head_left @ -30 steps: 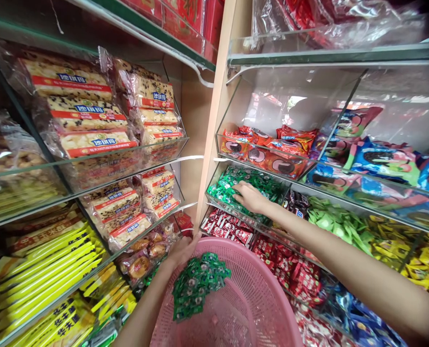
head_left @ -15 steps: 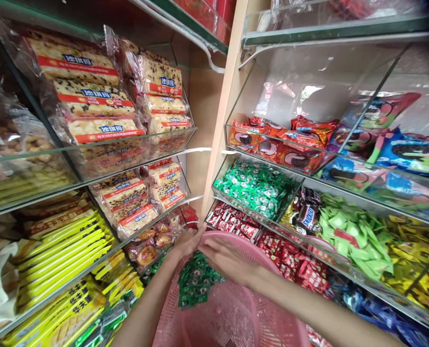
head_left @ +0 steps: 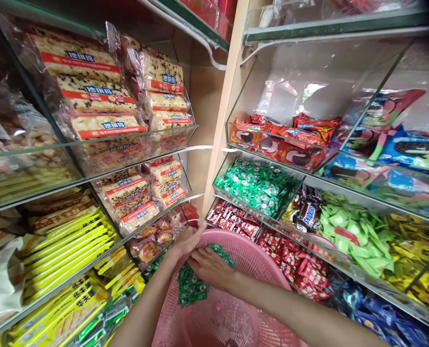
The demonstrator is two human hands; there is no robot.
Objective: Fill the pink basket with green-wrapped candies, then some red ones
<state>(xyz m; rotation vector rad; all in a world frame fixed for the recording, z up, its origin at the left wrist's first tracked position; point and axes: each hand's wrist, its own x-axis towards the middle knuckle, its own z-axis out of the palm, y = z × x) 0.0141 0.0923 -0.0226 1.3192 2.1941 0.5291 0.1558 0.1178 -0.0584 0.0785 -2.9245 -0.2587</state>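
A pink plastic basket [head_left: 272, 260] with a perforated wall stands below me in the corner between the shelves. At its far left rim is my left hand [head_left: 185, 241], closed on the edge, its fingertips partly hidden. Inside the basket, small green-wrapped candies [head_left: 193, 284] lie heaped against the far left side. My right hand [head_left: 212, 267] reaches in over this heap, palm down, with its fingers curled into the candies. How many it grasps is hidden beneath the hand.
Glass-fronted shelves rise on both sides of a wooden post [head_left: 218, 125]. To the right sit a bin of green candies [head_left: 256, 185], red packets [head_left: 297, 260] and light green sweets [head_left: 352, 231]. Wrapped cereal bars [head_left: 106, 127] and yellow packets [head_left: 70, 246] fill the left side.
My right hand has dropped a little and its fingers have gone from stretched flat to curled into the green candies. More green packets show behind it. My left hand stays at the rim.
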